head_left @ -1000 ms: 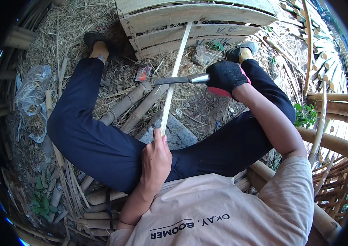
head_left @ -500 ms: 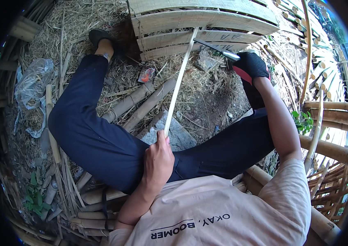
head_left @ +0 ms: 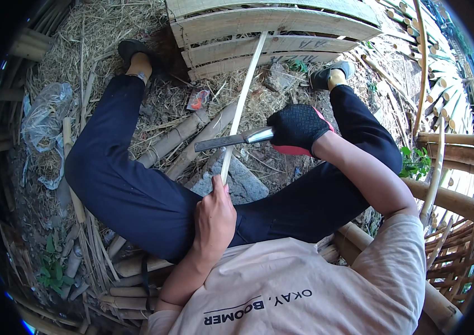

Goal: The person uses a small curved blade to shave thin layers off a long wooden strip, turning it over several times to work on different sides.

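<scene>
This is an outdoor bamboo-working yard, a rough open-air workshop rather than any room. The ground (head_left: 108,44) is bare earth strewn with dry straw and shavings, cut bamboo poles (head_left: 175,137) lie scattered across it, and more poles (head_left: 460,145) are stacked at the right beside a woven bamboo lattice (head_left: 460,257). A slatted wooden pallet (head_left: 270,25) lies ahead in bright sunlight, green weeds (head_left: 52,268) grow among the offcuts, and a crumpled plastic bag (head_left: 44,120) lies on the ground at the left.
</scene>
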